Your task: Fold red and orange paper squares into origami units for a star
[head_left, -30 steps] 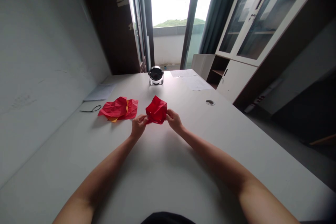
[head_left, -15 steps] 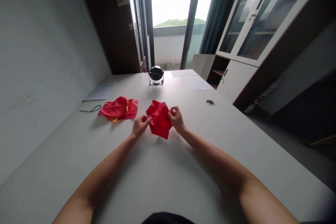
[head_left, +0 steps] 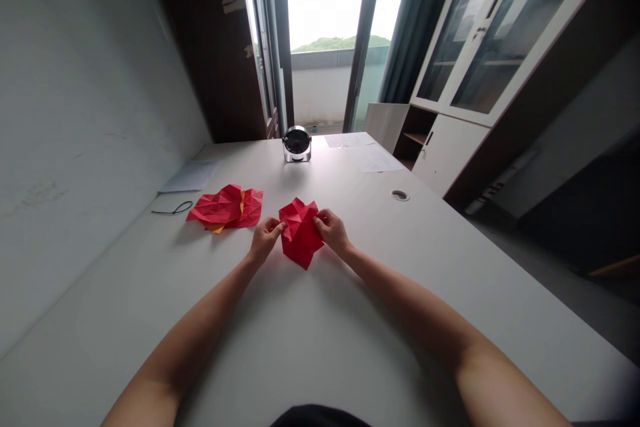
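Observation:
A creased sheet of red origami paper (head_left: 302, 235) is held up just over the white table, with folds raised across its upper half and a point at its lower edge. My left hand (head_left: 267, 239) pinches its left edge between thumb and fingers. On the opposite side, my right hand (head_left: 331, 229) grips the right edge in the same way. To the left of my left hand lies a pile of folded red paper (head_left: 225, 205), with bits of orange paper (head_left: 218, 229) showing from it.
A black cable tie (head_left: 174, 211) and a pale sheet (head_left: 189, 177) lie near the left wall. A round black device on a metal stand (head_left: 297, 143) is at the back. White papers (head_left: 367, 152) and a cable hole (head_left: 400, 195) are on the right.
Both hands have shifted slightly, my right hand inward to the left. The red paper between them has turned and narrowed a little, its lower point moving left. The paper pile is unmoved.

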{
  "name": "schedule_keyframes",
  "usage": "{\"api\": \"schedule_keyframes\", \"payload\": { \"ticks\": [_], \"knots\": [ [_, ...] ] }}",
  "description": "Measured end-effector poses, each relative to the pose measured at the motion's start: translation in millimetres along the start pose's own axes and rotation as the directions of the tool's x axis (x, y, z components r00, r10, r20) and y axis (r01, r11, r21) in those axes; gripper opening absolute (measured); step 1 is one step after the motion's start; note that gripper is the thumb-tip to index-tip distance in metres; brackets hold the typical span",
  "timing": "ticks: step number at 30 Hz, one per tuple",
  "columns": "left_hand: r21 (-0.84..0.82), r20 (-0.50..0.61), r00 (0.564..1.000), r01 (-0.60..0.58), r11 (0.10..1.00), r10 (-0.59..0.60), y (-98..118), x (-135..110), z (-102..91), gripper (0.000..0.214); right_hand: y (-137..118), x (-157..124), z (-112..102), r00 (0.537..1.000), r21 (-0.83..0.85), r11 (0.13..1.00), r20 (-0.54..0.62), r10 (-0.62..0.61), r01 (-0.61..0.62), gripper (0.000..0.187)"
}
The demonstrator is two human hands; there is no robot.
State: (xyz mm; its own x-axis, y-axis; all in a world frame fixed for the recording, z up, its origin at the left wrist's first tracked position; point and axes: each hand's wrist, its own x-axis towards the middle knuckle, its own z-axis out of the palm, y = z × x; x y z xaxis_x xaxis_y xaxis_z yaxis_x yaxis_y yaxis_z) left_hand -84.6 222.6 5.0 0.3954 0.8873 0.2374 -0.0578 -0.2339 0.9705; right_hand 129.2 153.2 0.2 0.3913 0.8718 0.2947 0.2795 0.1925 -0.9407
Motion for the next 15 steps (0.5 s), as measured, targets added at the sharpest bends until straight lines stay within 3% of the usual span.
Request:
{"api": "schedule_keyframes", "payload": {
  "ticks": [3, 7, 11, 15],
  "knots": [
    [-0.139, -0.05, 0.998, 0.024, 0.99, -0.031, -1, 7, -8.5, 0.019, 7, 5, -3, 0.996, 0.005, 1.0, -0.086, 0.006, -0.005, 0.023],
    [-0.372, -0.188, 0.976, 0.033, 0.928, -0.11, -3, 17, -25.8, 0.018, 12, 13, -10, 0.992, 0.153, 0.988, -0.126, 0.014, 0.005, 0.022],
    [-0.532, -0.255, 0.952, 0.01, 0.847, -0.171, 2, 27, -41.3, 0.022, 7, 14, -14, 0.996, 0.359, 0.932, -0.047, 0.07, -0.048, 0.026],
    [-0.58, -0.33, 0.931, -0.07, 0.812, -0.155, 14, 44, -66.0, 0.02, -1, 11, -15, 0.996, 0.437, 0.896, 0.045, 0.073, -0.085, 0.031]
  ]
}}
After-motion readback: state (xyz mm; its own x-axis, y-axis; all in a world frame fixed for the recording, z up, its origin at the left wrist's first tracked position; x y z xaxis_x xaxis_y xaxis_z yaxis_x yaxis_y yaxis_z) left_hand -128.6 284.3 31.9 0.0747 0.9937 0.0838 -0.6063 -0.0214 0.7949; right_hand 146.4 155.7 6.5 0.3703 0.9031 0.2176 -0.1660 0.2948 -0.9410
